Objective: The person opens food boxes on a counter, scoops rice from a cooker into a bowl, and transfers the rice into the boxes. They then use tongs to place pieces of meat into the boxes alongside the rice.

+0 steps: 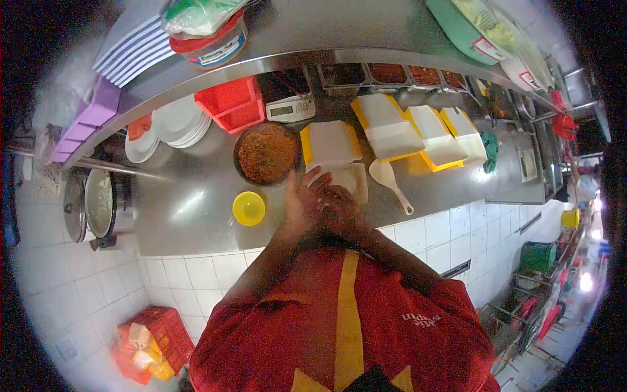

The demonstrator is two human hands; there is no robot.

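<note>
My left hand [302, 199] is raised over the steel counter's front edge, its fingers apart, with nothing seen in it. Against it, on the right, is my right hand [341, 208], its fingers curled and blurred; whether anything is inside them cannot be made out. Just behind both hands lies an open food box [331, 145] with yellow sides, its near part partly covered by my fingers. A round pan of reddish-brown food [266, 154] sits to the left, and a yellow bowl [249, 208] is nearer the edge. Right of my hands rests a white paddle [390, 185].
More open boxes [386, 126] line the counter [196, 225] at the right. Behind stand a scale [290, 110], a red bin [230, 103] and food trays [388, 73]. Plates [182, 122] and a pot [101, 202] are at the left. A steel shelf [313, 32] overhangs the back.
</note>
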